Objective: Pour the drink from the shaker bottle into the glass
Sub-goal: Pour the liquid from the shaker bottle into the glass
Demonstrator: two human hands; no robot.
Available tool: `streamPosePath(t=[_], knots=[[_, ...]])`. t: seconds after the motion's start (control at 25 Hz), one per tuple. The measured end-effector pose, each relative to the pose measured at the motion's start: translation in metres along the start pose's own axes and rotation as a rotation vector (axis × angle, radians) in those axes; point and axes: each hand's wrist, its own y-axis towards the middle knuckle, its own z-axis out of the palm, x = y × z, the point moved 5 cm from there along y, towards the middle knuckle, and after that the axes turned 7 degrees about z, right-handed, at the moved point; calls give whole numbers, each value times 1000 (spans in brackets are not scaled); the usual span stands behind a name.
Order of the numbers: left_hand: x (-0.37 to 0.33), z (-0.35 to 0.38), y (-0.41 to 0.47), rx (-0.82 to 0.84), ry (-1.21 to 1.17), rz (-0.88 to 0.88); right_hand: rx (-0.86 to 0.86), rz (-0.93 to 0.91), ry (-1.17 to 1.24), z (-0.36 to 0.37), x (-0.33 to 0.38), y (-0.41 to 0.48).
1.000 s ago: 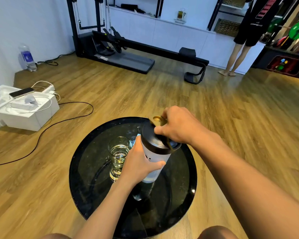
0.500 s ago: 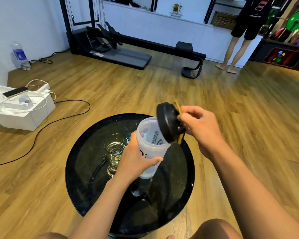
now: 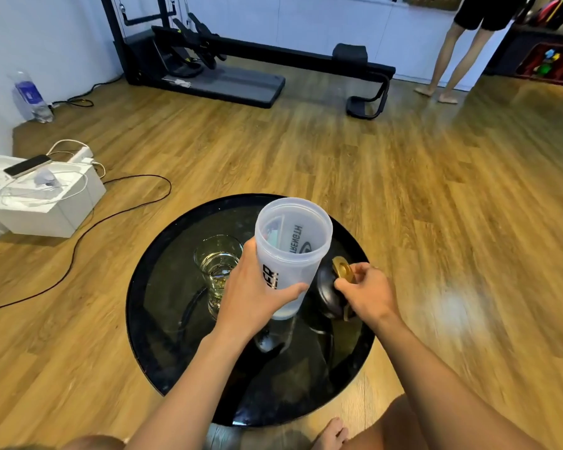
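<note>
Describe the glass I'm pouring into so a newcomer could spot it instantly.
Find the round black table on the wooden floor. The glass stands on its left half, just left of the shaker bottle held by the left hand. It is the only clear, short vessel there, holding a little liquid.

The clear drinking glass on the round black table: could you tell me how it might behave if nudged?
The clear drinking glass is probably fragile. Liquid inside adds weight, so it likely slides rather than tips on the glossy round black table.

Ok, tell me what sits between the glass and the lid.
In the head view, the shaker bottle, held by the left hand, stands between the glass and the lid.
</note>
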Motion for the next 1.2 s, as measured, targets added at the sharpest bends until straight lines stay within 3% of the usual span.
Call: streamPosePath(t=[0.12, 0.28, 0.6, 0.72, 0.88, 1.2], knots=[[3, -1, 1, -10, -11, -17, 6, -124, -343, 19, 3, 2], [2, -1, 0, -29, -35, -16, 66, -154, -466, 29, 5, 0], [-8, -20, -5, -95, -183, -55, 422, -482, 67, 11, 84, -78], [-2, -22, -16, -81, -394, -129, 381, -539, 96, 9, 94, -96], [7, -8, -38, -41, -683, -281, 285, -542, -131, 13, 91, -107], [28, 3, -41, -40, -867, -408, 181, -553, -500, 29, 91, -100]])
